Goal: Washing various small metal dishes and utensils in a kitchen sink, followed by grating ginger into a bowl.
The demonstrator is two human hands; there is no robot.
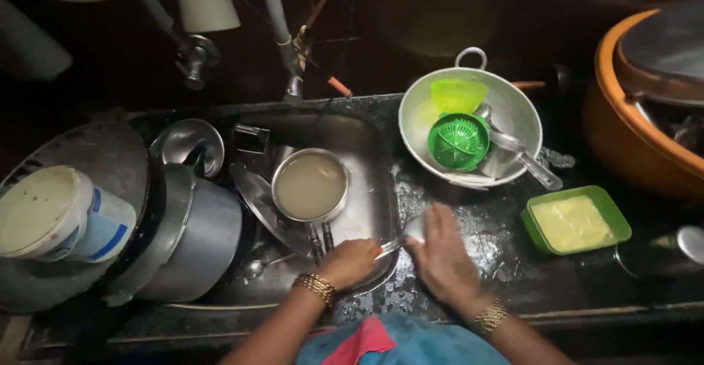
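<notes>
My left hand point(350, 261) grips the handle of a steel spoon point(411, 231) at the sink's right edge. My right hand point(442, 256) lies over the spoon's bowl, its fingers pressed on it; whether it holds a scrubber I cannot tell. Both wrists wear gold bangles. Just left of my hands, a small steel saucepan point(311, 185) full of murky water stands in the steel sink point(367, 145), its handle pointing toward my left hand.
A white colander point(513, 112) holds green plastic juicer parts point(458, 140) and a steel cup. A green tub of yellow soap point(576, 220) sits on the wet counter. Large steel pots point(194, 229), a lid and a white tub point(62, 214) crowd the left. Orange basin point(623, 126) far right.
</notes>
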